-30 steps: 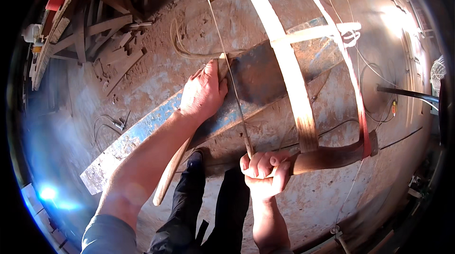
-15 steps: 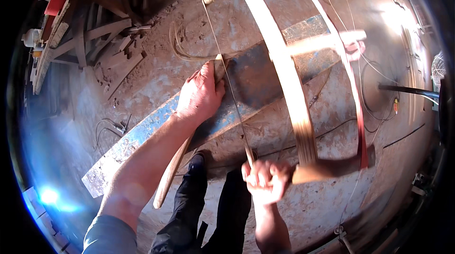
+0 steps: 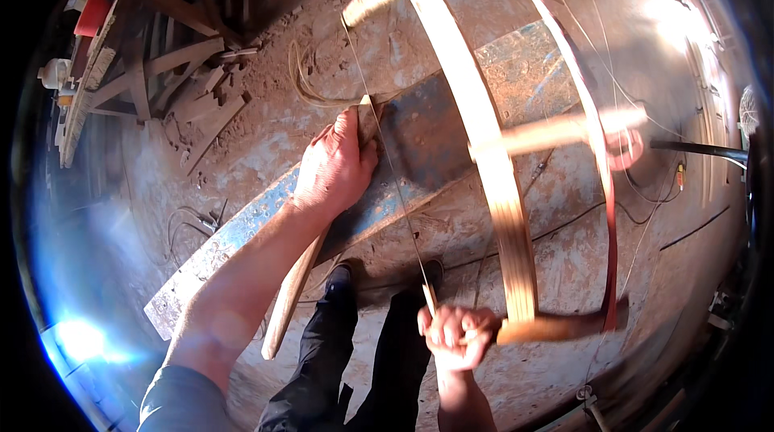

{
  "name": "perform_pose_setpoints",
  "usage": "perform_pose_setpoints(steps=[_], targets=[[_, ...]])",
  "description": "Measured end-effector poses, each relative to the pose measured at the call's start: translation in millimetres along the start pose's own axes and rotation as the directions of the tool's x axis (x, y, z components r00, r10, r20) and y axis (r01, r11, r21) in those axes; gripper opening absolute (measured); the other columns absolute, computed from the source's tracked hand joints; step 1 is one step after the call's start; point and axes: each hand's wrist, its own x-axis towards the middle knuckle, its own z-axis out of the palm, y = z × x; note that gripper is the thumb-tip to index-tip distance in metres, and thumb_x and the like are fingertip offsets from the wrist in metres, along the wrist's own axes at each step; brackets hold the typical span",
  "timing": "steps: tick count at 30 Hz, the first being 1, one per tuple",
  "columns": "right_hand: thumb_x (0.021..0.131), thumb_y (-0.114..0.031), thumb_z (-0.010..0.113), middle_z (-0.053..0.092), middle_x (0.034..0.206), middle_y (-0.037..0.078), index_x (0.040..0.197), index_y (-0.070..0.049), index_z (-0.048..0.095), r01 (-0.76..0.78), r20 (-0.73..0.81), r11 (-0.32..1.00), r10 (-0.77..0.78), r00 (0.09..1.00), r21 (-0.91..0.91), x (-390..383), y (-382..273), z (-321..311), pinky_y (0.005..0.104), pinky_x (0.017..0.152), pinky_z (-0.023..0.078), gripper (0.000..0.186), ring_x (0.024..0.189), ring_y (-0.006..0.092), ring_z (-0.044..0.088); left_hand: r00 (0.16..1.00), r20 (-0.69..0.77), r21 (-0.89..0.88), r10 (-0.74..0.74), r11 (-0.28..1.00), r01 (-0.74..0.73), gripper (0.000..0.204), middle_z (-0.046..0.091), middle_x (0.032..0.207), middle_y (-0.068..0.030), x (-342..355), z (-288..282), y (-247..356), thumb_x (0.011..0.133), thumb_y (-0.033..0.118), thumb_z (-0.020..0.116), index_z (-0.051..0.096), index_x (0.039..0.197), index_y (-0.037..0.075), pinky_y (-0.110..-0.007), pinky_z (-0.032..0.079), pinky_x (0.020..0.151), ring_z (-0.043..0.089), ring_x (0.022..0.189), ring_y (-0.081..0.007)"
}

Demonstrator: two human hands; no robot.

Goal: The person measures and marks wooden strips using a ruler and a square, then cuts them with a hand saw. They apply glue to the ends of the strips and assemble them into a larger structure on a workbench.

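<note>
My left hand (image 3: 334,164) is closed around a wooden stick (image 3: 294,299), pressing it against a long bench (image 3: 504,69) with a worn blue, rusty top. The stick's cut end sticks out past my fingers, and its long part slopes down toward my feet. Across it, just right of my knuckles, runs the thin blade of a wooden frame saw (image 3: 504,190); I cannot tell how deep the blade sits. My right hand (image 3: 455,337) is wrapped around the saw's near end, low in front of my legs. A tensioning stick (image 3: 564,130) crosses the frame to the red-and-white strap (image 3: 610,238).
Scrap wood and offcuts (image 3: 177,69) are heaped at the far left beside a red object (image 3: 90,17). A loop of cord (image 3: 302,81) lies beyond the bench. Cables trail over the dusty floor, and a dark rod (image 3: 697,150) juts in from the right.
The frame saw has been drawn toward me and slightly down with my right hand, its blade sliding past the stick. My left hand and the stick have stayed nearly in place.
</note>
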Motion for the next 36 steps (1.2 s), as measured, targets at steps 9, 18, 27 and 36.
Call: perform_pose_setpoints(steps=[9,18,27,36], targets=[[0.103,-0.036,0.034,0.040,0.058,0.000,0.080,-0.012,0.041,-0.004,0.098,1.000,0.007,0.995,-0.024,68.9,37.6,-6.1,0.0358,0.059,0.038,0.034,0.053,0.0141,0.042,0.997,0.057,0.008,-0.052,0.999,0.051,0.047,0.061,0.087,-0.0263,4.2,0.9,6.5,0.080,0.013,0.064,0.044,0.119,-0.004,-0.048,0.051,0.074,0.061,0.084,-0.0445],[0.101,-0.026,0.038,0.036,0.056,-0.001,0.071,-0.012,0.041,-0.103,-0.070,0.989,0.111,0.991,0.105,62.7,34.7,5.8,0.0386,0.058,0.038,0.033,0.051,0.0148,0.038,0.999,0.038,-0.022,-0.029,0.999,0.030,0.047,0.062,0.093,-0.0264,0.7,0.0,9.1,0.081,0.010,0.064,0.045,0.122,0.001,-0.050,0.051,0.076,0.061,0.088,-0.0450],[0.099,-0.027,0.045,0.042,0.059,0.000,0.070,-0.012,0.041,0.003,0.010,0.989,-0.004,1.000,0.147,13.1,10.6,-1.5,0.0362,0.057,0.039,0.033,0.051,0.0142,0.043,1.000,0.009,0.001,-0.019,1.000,0.019,0.045,0.062,0.102,-0.0260,-2.6,-0.2,7.9,0.082,0.011,0.062,0.046,0.124,0.004,-0.048,0.051,0.079,0.061,0.095,-0.0451],[0.096,-0.030,0.045,0.040,0.055,-0.001,0.067,-0.013,0.040,-0.102,0.030,0.984,0.099,0.995,0.148,26.3,13.7,-4.1,0.0380,0.062,0.040,0.034,0.054,0.0159,0.043,0.999,0.027,0.008,-0.028,1.000,0.027,0.046,0.062,0.098,-0.0280,-2.3,-0.6,0.4,0.082,0.012,0.063,0.045,0.123,0.000,-0.049,0.050,0.076,0.060,0.093,-0.0469]])
